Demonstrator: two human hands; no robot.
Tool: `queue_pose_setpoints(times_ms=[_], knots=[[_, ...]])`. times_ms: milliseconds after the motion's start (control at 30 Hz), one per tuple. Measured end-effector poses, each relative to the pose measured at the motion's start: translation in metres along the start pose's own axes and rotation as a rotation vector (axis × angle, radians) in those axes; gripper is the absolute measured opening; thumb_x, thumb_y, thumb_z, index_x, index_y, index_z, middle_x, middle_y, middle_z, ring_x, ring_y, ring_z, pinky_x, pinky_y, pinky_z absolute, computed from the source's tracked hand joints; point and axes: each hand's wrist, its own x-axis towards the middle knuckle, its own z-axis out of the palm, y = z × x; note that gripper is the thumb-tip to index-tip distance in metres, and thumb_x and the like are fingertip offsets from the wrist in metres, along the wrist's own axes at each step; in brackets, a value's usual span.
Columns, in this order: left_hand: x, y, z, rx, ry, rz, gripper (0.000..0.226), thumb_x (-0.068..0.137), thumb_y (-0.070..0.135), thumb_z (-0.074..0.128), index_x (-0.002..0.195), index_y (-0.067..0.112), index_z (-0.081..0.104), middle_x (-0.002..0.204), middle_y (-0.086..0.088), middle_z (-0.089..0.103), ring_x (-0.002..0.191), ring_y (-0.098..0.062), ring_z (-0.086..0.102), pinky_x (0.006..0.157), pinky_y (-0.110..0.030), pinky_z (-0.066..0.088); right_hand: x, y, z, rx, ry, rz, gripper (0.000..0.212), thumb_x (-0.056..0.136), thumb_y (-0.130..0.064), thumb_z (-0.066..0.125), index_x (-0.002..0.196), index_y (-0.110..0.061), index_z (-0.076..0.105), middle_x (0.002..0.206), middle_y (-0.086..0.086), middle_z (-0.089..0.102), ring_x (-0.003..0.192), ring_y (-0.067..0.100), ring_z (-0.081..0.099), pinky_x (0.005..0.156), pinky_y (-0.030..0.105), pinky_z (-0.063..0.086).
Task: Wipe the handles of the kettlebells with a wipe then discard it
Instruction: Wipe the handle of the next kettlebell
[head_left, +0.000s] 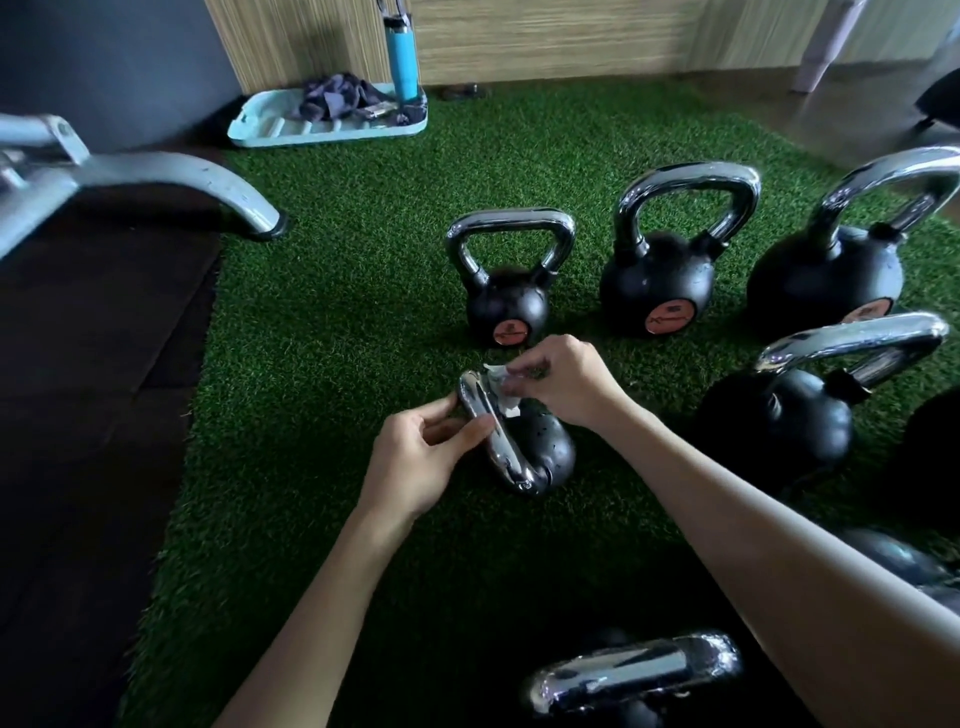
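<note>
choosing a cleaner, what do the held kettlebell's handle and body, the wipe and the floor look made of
Handle: likely chromed steel, mirror-bright reflections.
Body: matte black, speckled, maybe rubber or coated iron.
Wipe: thin white crumpled sheet, paper or nonwoven.
Floor: green artificial turf, short fibres.

dim overall, with soft pale light entering from the upper right, where the bare floor (852, 124) washes out and smears. the chrome kettlebell handles (685, 179) catch hard white streaks of glare. the turf (363, 218) is brightest mid-frame and sinks into near-black shadow along the bottom and left. the right hand (563, 382) and wipe (500, 388) look slightly blurred. wide-angle bending tilts the right-edge kettlebell (826, 283) outward and stretches the grey metal frame (156, 179).
</note>
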Motion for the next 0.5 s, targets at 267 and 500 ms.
queue_pose_setpoints(times_ms=[267, 500], knots=[[-0.009, -0.013, -0.020, -0.070, -0.015, -0.064, 0.058, 0.079, 0.039, 0.078, 0.133, 0.024, 0.065, 0.098, 0.012, 0.079, 0.065, 0.013, 0.059, 0.059, -0.006, 0.044, 0.000, 0.003, 0.021, 0.025, -0.031, -0.113, 0.029, 0.079, -0.023, 0.085, 0.106, -0.019, 0.076, 0.084, -0.009, 0.074, 0.069, -0.007, 0.060, 0.071, 0.016, 0.045], [-0.009, -0.013, -0.013, -0.131, 0.065, -0.001, 0.039, 0.071, 0.033, 0.084, 0.109, 0.036, 0.074, 0.105, 0.014, 0.077, 0.106, 0.000, 0.070, 0.101, -0.027, 0.050, 0.002, -0.017, 0.022, 0.066, 0.012, -0.079, 0.020, 0.085, -0.025, 0.079, 0.105, -0.020, 0.081, 0.083, -0.011, 0.075, 0.062, -0.010, 0.055, 0.060, 0.003, 0.037]])
